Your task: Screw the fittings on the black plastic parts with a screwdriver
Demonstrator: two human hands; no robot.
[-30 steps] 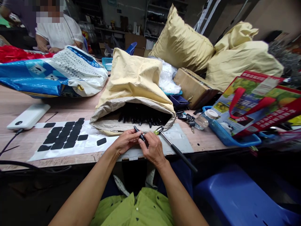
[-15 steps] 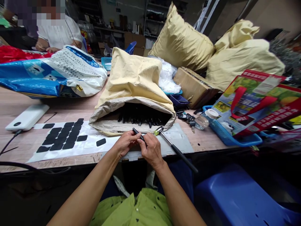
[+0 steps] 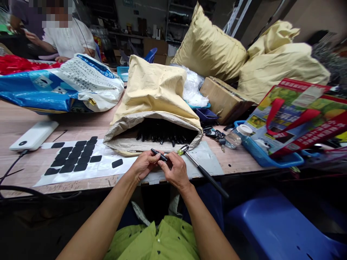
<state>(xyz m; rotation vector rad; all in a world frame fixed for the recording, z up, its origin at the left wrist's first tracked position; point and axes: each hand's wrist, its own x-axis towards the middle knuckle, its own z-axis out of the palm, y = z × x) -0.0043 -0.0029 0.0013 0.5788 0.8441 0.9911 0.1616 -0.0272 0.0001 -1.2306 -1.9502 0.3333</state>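
Between my hands is a slim black pen-like tube (image 3: 159, 155), lying slantwise. My left hand (image 3: 144, 164) pinches its left end between thumb and fingers. The thumb and fingers of my right hand (image 3: 175, 169) close on the right end, hiding part of it. Just beyond the hands gapes a cream woven sack (image 3: 154, 86), with many similar black pieces (image 3: 162, 135) inside its mouth. To the right of my right hand, a small hammer (image 3: 202, 169) with a yellow-green and silver head and black grip lies across the table's front edge.
Black rounded stickers (image 3: 73, 157) on a white sheet lie left of the sack, beside a white power bank (image 3: 35, 135). Keys (image 3: 221, 141), a clear jar (image 3: 233, 139) and a blue basket (image 3: 282, 163) are on the right. A person (image 3: 69, 41) sits across the table.
The black tube has turned to a flatter slant, and more of it shows between my fingers. My hands have barely shifted. The person across the table has raised a hand.
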